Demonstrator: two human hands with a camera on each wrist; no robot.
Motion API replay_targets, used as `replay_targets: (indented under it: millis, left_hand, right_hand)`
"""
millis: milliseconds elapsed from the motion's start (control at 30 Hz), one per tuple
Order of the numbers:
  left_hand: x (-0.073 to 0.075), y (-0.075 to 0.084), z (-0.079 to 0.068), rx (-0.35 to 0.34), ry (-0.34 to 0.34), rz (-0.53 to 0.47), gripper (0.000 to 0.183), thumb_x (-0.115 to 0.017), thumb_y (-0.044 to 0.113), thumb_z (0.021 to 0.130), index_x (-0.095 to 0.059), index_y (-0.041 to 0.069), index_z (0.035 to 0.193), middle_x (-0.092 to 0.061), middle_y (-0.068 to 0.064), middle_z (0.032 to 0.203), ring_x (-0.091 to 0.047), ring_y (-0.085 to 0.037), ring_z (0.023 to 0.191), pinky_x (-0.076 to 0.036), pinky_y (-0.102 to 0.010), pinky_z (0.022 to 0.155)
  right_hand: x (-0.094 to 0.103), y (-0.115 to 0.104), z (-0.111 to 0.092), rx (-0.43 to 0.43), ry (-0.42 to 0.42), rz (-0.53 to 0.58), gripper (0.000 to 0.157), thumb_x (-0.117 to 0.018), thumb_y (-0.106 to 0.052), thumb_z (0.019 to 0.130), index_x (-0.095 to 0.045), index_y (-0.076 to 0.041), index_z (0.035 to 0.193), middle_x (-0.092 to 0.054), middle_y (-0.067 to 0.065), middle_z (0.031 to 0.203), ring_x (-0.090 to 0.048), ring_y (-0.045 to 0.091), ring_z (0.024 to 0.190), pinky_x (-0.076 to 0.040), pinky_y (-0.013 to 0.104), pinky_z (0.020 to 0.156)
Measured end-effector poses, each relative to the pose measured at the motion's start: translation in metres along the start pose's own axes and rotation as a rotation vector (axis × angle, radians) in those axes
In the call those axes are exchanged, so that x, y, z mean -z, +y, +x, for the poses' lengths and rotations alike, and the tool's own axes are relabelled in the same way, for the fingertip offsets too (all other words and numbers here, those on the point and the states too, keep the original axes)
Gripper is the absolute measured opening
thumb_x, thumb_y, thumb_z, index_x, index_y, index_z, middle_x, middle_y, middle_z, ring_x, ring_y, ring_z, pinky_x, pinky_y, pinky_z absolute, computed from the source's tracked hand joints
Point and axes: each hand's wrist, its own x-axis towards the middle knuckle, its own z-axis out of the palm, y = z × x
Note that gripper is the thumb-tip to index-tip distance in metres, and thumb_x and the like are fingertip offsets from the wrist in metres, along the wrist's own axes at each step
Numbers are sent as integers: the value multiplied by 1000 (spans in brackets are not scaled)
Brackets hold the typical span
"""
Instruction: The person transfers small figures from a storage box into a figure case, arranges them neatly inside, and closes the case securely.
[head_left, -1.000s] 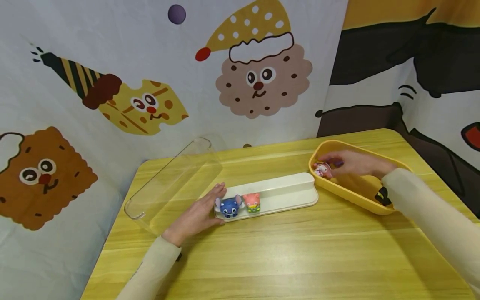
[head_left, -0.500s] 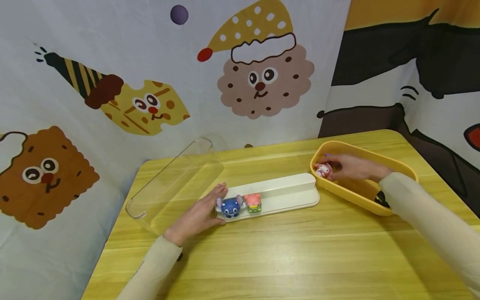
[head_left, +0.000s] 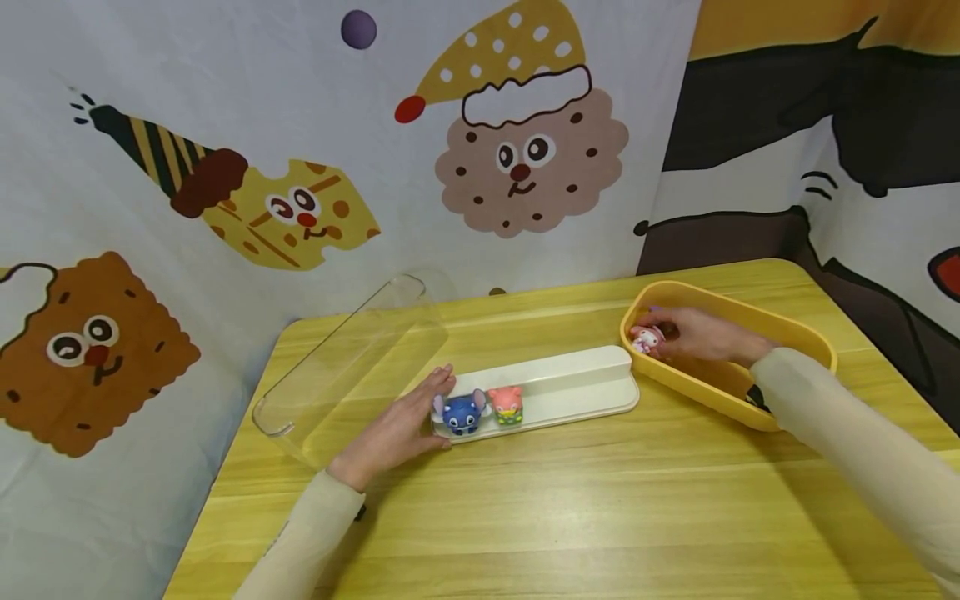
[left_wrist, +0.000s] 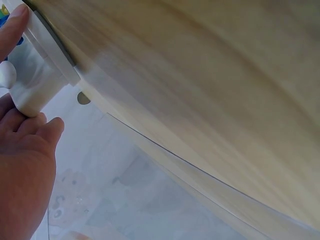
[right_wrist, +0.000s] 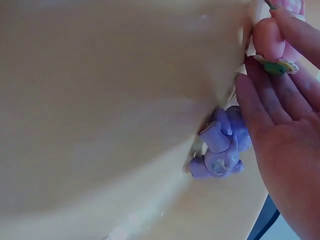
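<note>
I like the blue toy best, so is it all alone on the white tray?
No, a pink toy sits beside the blue toy on the tray.

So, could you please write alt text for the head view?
A person's right hand holds a pink-and-white toy at the left end of a yellow bin. The left hand holds the end of a white tray bearing a blue toy and a coral toy; a clear case sits to its left.
</note>
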Motion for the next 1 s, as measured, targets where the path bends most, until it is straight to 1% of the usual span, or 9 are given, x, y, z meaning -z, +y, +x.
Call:
replay_targets:
  millis: [100,233,333,400,600,700,800,867,1000]
  left_hand:
    - [0,0,0,0,1,-2,98,-89,26,82,-35,3,161,-22,-10,171,-24,-28,156,-34,-49,120]
    - [0,1,-1,5,-2,-3,98,-89,26,82,-35,3,161,-21,-8,171,-24,-28,156,-34,-48,120]
    - [0,1,-1,10,-5,3,98,-89,27,83,-35,3,161,-21,-8,171,-25,-28,155,-34,-48,120]
    - [0,2,-1,12,-7,8,98,-89,27,83,-34,3,161,-21,-9,171,-25,-28,155,-34,-48,120]
    - [1,2,-1,19,-14,12,98,-89,28,83,-34,3,161,-21,-9,171,-25,-28,155,-34,-47,121]
    - [1,2,-1,16,-13,11,98,-89,28,83,-34,3,161,-21,-10,171,-25,-29,155,-33,-47,121]
    - [1,3,-1,16,-13,7,98,-88,28,83,-34,3,161,-21,-10,171,-24,-28,156,-33,-48,121]
    - [1,2,-1,16,-12,1,97,-88,28,84,-34,3,161,-21,-10,171,-24,-29,156,-32,-48,121]
    - [1,2,-1,11,-9,-7,97,-88,28,84,-34,3,161,-21,-10,171,-24,-29,156,-32,-49,121]
  right_hand:
    - [1,-2,0,3,5,-1,42,-81,-7,90,-67,0,129,-67,7,109,-59,20,91,-53,22,75]
    - [3,-5,-2,-5,8,-40,41,-81,-10,90,-68,-3,129,-66,4,103,-56,19,87,-49,23,70]
    - [6,-8,-4,-18,12,-61,40,-81,-11,91,-69,-4,129,-66,4,105,-56,19,87,-48,24,69]
    - [8,-10,-5,-24,14,-63,40,-81,-11,91,-69,-4,129,-67,5,108,-56,20,88,-49,24,70]
    - [17,-17,-10,-32,32,-31,44,-79,-9,93,-65,1,134,-69,10,118,-61,22,98,-55,22,81]
    - [22,-22,-13,-47,54,-49,48,-80,-13,93,-64,0,136,-68,12,120,-62,22,99,-55,21,82]
    - [27,-28,-18,-70,76,-88,51,-81,-19,93,-63,-5,138,-69,10,119,-61,21,97,-55,23,81]
    - [30,-31,-21,-80,84,-103,52,-80,-22,93,-62,-6,139,-69,10,115,-61,21,93,-54,25,77]
    - [35,-37,-28,-107,94,-81,51,-78,-23,95,-61,-7,141,-68,7,111,-59,21,90,-52,26,72]
